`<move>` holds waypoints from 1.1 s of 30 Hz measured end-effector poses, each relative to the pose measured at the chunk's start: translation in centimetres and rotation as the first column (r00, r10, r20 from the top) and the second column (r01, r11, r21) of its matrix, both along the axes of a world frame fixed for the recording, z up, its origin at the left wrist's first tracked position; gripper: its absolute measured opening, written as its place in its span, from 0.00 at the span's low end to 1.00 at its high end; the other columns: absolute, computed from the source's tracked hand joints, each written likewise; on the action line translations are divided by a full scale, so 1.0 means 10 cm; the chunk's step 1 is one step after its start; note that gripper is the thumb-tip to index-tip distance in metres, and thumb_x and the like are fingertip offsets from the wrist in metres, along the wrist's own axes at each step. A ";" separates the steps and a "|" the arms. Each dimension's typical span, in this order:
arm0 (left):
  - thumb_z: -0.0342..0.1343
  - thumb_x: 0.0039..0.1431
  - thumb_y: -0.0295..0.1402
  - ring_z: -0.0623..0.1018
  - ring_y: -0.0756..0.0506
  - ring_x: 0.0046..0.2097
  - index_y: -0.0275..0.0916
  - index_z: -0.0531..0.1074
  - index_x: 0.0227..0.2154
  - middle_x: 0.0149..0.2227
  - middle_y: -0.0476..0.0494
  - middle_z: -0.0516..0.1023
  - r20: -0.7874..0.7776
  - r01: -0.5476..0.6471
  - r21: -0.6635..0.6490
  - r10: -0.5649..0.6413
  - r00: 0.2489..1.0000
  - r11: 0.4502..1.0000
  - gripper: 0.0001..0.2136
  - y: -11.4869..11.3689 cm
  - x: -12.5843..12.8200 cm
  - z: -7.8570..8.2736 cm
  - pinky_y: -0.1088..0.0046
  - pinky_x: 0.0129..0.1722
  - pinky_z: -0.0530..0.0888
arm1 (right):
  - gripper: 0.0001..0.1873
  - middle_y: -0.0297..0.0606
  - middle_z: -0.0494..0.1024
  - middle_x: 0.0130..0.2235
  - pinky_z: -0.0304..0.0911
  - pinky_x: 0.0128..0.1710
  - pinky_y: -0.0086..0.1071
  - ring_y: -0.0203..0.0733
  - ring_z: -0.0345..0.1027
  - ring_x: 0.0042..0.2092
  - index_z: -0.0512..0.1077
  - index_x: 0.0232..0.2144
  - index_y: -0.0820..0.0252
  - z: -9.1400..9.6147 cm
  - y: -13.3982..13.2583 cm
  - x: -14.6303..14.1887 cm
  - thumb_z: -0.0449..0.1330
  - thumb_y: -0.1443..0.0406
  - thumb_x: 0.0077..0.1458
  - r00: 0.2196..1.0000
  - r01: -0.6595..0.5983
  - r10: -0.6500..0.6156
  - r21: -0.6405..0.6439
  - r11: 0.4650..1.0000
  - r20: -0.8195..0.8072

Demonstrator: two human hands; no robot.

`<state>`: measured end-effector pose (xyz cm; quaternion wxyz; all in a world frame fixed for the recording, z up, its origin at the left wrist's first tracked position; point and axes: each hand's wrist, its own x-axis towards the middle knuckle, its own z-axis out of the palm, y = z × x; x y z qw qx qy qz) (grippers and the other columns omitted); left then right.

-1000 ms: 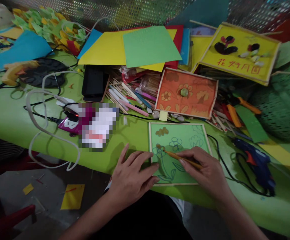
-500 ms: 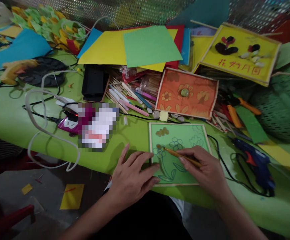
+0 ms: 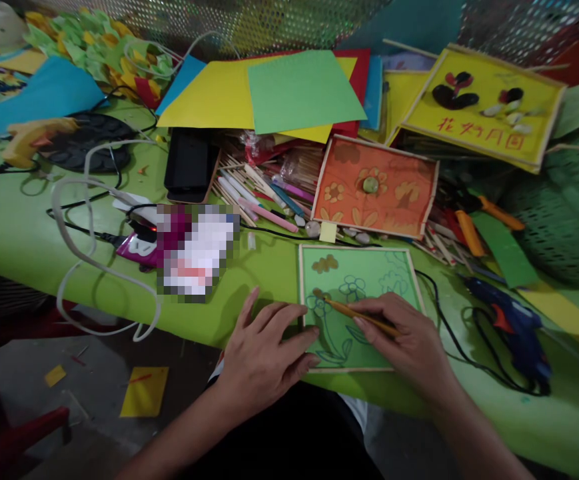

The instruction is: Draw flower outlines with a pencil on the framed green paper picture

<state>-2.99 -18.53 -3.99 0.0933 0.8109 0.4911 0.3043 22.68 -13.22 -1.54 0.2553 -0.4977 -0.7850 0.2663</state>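
Note:
In front of me lies a green framed picture (image 3: 364, 263) with flowers drawn in dark outline. One cloud shape and a petal at its left are filled in brown. My right hand (image 3: 414, 343) is closed around a yellow-brown marker pen (image 3: 356, 314), tilted so its dark tip meets the left flower near its centre. The right hand's underside rests over the lower right of the picture and hides part of the drawing. My left hand (image 3: 266, 350) lies flat with fingers spread, its fingertips on the frame's left edge.
Behind the picture lie an orange framed picture (image 3: 342, 180), pens and sticks (image 3: 269, 193), and coloured paper sheets (image 3: 304, 93). A blue glue gun (image 3: 512, 327) with a looping cord is at right. A blurred-out phone-like item (image 3: 199, 253) and white cable (image 3: 59, 220) sit left.
The marker pen's tip has shifted slightly left and down on the left flower, and my right hand moved a little with it. My left hand stays in place.

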 end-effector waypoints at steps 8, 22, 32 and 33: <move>0.55 0.71 0.40 0.77 0.44 0.55 0.49 0.80 0.47 0.54 0.48 0.80 -0.005 0.000 0.002 0.000 1.000 1.000 0.10 0.00 0.00 0.01 0.51 0.75 0.46 | 0.07 0.37 0.82 0.36 0.70 0.37 0.37 0.45 0.77 0.38 0.79 0.43 0.54 -0.02 0.01 0.05 0.61 0.64 0.66 0.999 0.030 -0.030 0.003 1.000 0.015; 0.54 0.71 0.40 0.77 0.43 0.54 0.49 0.80 0.46 0.53 0.48 0.80 -0.010 -0.004 0.014 0.004 1.000 1.000 0.10 0.00 0.00 0.01 0.50 0.74 0.49 | 0.06 0.36 0.81 0.34 0.70 0.35 0.35 0.44 0.77 0.36 0.79 0.42 0.54 0.02 0.01 -0.01 0.61 0.63 0.66 1.000 0.002 -0.002 0.013 1.000 0.000; 0.54 0.71 0.41 0.77 0.44 0.54 0.49 0.80 0.46 0.54 0.48 0.80 0.005 0.001 0.007 -0.001 1.000 1.000 0.11 0.01 0.00 0.01 0.51 0.75 0.47 | 0.05 0.36 0.81 0.33 0.70 0.35 0.35 0.44 0.76 0.35 0.80 0.40 0.53 0.05 0.00 0.00 0.62 0.63 0.65 1.000 0.011 -0.011 0.002 1.000 -0.007; 0.54 0.71 0.40 0.77 0.44 0.54 0.49 0.80 0.47 0.54 0.48 0.80 0.003 0.003 0.005 -0.003 1.000 1.000 0.10 0.01 0.00 0.00 0.51 0.75 0.47 | 0.06 0.36 0.81 0.34 0.70 0.35 0.35 0.44 0.76 0.36 0.80 0.40 0.53 0.04 0.00 0.00 0.62 0.63 0.65 1.000 0.012 -0.012 0.003 1.000 -0.003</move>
